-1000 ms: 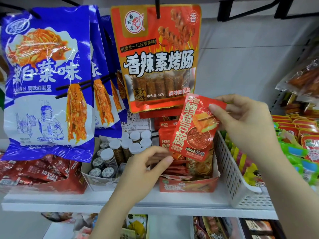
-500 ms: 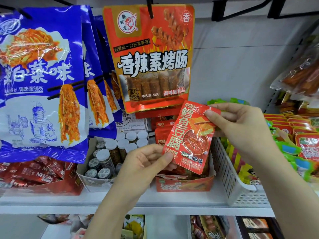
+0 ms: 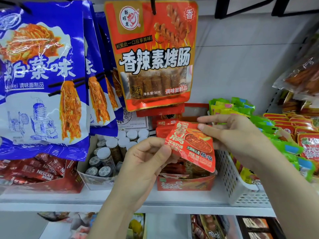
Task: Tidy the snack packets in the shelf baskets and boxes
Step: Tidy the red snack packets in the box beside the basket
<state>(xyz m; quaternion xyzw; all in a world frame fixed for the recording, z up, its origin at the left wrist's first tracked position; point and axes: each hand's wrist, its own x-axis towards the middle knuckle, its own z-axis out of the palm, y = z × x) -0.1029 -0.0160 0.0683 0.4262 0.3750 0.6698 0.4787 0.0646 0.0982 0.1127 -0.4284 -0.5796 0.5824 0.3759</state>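
Hanging orange pouch [image 3: 151, 56] overhangs red box [image 3: 185, 184], white basket [image 3: 231, 175] flanking, rear gap perhaps open

A shop is shown: snack packets [image 3: 151, 54] are hung on hooks, and stocked display boxes [image 3: 185, 184] are lined along a white shelf [image 3: 51, 199].

Two bare forearms, no sleeves, unadorned.

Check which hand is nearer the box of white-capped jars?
Left. The left hand pinches the red snack packet right beside the box of white-capped jars, nearly touching its right side. The right hand grips the packet's far edge, further right.
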